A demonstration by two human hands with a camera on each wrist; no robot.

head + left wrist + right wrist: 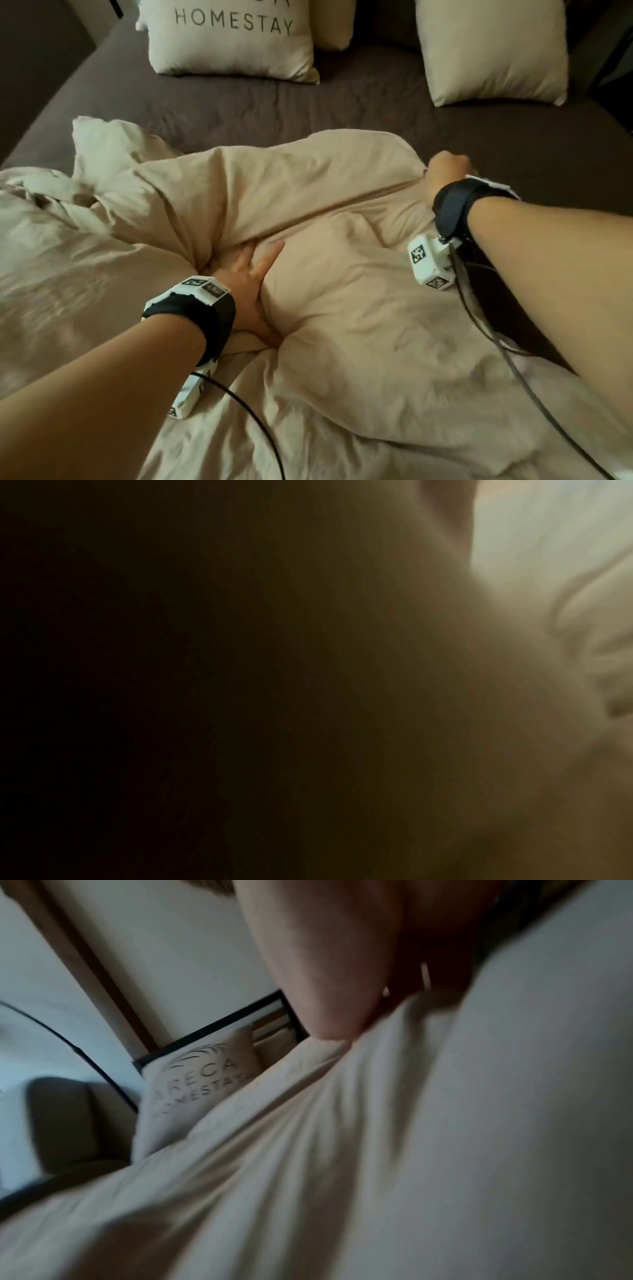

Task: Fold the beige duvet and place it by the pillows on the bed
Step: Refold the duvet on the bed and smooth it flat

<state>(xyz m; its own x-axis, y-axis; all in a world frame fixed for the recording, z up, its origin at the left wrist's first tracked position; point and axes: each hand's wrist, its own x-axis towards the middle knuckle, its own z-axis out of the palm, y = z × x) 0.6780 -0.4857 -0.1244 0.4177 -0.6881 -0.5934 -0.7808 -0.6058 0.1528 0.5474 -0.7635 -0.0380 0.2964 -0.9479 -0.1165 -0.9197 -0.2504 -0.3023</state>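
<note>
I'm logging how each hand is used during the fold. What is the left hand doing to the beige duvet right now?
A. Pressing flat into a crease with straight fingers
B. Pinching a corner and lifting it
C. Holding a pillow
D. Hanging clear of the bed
A: in the head view the left hand lies flat with straight fingers pushed into a crease of the beige duvet, while the right hand grips its far edge.

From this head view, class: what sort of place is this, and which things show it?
Probably a guest bedroom in a homestay: a bed with a brown fitted sheet, a rumpled beige duvet, and a cream cushion printed HOMESTAY.
</note>
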